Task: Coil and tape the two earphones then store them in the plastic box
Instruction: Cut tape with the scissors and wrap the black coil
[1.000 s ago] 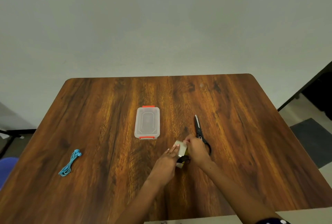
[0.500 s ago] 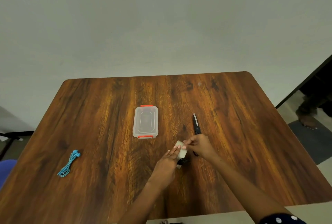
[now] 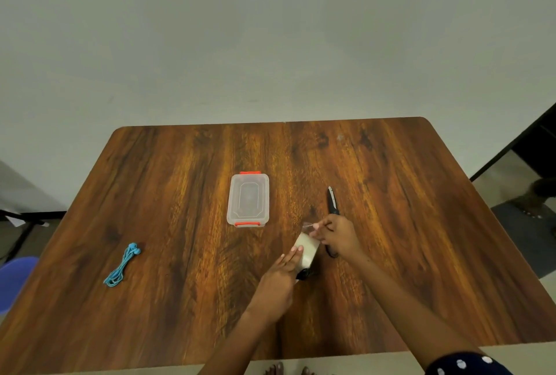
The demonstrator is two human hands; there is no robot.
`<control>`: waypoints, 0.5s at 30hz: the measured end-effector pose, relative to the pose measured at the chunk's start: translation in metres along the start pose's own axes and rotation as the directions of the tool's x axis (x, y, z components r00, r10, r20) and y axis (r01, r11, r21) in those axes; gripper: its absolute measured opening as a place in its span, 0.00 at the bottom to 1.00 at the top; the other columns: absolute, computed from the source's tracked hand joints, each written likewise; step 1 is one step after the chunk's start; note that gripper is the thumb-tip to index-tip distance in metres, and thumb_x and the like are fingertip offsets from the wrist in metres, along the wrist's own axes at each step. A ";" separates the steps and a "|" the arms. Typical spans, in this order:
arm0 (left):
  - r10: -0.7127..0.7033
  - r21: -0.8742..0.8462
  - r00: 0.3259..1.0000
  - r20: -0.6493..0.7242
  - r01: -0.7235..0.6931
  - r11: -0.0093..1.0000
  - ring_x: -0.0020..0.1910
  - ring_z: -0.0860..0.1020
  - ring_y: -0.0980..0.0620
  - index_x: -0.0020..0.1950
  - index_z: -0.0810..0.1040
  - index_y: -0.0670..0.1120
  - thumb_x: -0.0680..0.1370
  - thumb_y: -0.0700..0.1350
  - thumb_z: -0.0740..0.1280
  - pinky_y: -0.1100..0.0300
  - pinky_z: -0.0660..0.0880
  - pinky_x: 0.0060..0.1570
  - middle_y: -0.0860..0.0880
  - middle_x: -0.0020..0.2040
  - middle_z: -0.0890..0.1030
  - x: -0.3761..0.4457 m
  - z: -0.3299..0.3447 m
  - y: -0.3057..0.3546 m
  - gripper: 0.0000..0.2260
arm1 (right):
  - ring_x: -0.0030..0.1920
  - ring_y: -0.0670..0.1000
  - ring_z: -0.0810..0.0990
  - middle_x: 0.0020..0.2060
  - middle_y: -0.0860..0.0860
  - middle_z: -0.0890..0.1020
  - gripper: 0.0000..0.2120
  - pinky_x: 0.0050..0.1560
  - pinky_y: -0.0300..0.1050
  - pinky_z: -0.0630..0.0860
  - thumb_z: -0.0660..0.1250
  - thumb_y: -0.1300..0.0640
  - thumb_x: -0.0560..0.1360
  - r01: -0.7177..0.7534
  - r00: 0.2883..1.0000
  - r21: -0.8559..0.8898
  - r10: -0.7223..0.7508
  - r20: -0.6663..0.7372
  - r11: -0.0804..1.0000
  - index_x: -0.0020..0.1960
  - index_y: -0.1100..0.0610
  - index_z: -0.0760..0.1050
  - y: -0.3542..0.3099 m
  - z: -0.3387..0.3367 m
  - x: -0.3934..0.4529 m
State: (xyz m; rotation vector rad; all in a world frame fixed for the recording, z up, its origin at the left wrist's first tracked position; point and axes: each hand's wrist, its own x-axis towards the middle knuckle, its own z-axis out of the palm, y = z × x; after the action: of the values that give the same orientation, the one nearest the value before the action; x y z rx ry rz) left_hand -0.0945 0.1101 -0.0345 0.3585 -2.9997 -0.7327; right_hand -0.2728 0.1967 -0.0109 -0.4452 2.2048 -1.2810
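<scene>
You see a brown wooden table [image 3: 391, 254] before a pale wall [image 3: 270, 37]; a blue chair [image 3: 13, 277] sits off the table's left edge, a dark mat [image 3: 526, 233] off its right.

On one wooden table [image 3: 186, 182]: one lidded plastic box [image 3: 248, 199], one blue earphone bundle [image 3: 122, 265], one tape roll [image 3: 307, 251], one pair of scissors [image 3: 332, 205], two hands.
</scene>
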 end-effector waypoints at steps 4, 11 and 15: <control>0.049 0.043 0.999 -0.004 -0.049 0.998 0.77 0.53 0.52 0.76 0.57 0.45 0.79 0.37 0.59 0.66 0.38 0.69 0.49 0.78 0.54 0.013 -0.007 0.005 0.25 | 0.38 0.48 0.81 0.36 0.52 0.82 0.07 0.37 0.38 0.77 0.71 0.60 0.73 0.041 0.997 -0.085 -0.035 0.069 0.996 0.38 0.56 0.75 -0.006 -0.001 -0.003; 0.047 0.057 0.998 0.041 -0.049 0.997 0.77 0.53 0.51 0.75 0.60 0.44 0.79 0.38 0.61 0.64 0.45 0.70 0.47 0.78 0.53 0.019 -0.009 0.005 0.25 | 0.47 0.54 0.81 0.43 0.58 0.83 0.06 0.48 0.52 0.79 0.67 0.58 0.76 -0.004 0.996 -0.148 0.016 0.082 0.989 0.43 0.59 0.74 -0.007 0.002 -0.004; 0.052 0.041 0.998 0.023 -0.052 0.998 0.77 0.52 0.52 0.76 0.59 0.46 0.80 0.38 0.60 0.66 0.43 0.68 0.49 0.78 0.52 0.011 -0.008 0.002 0.25 | 0.46 0.52 0.84 0.48 0.61 0.84 0.08 0.38 0.38 0.80 0.63 0.60 0.79 -0.123 0.982 0.025 0.118 0.150 0.992 0.41 0.58 0.70 -0.016 -0.002 -0.007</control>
State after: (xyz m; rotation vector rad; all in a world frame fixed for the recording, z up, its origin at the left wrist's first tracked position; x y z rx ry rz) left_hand -0.1052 0.1056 -0.0272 0.2745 -3.0357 -0.6756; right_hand -0.2684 0.1933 0.0057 -0.3750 2.0501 -1.1810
